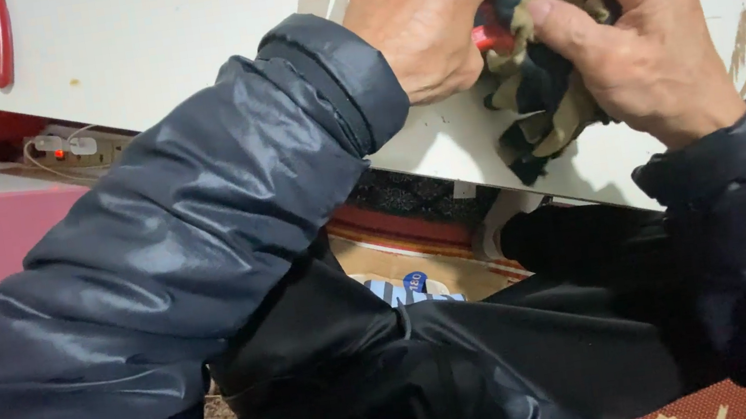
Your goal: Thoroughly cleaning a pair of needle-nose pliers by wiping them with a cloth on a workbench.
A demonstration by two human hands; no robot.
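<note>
Camouflage cloth [536, 89], soft and floppy, is bunching far right around a red-handled tool [490, 37]; left hand [419, 18] is clamping the handle, right hand [636, 36] is pinching the fabric, best gripped bunched.

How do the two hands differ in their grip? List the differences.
1. The left hand is closed into a fist around a red-handled tool; the right hand pinches the camouflage cloth with thumb and fingers.
2. The left hand shows its back; the right hand shows its thumb side.
Both wear dark jacket sleeves and meet at the cloth.
</note>
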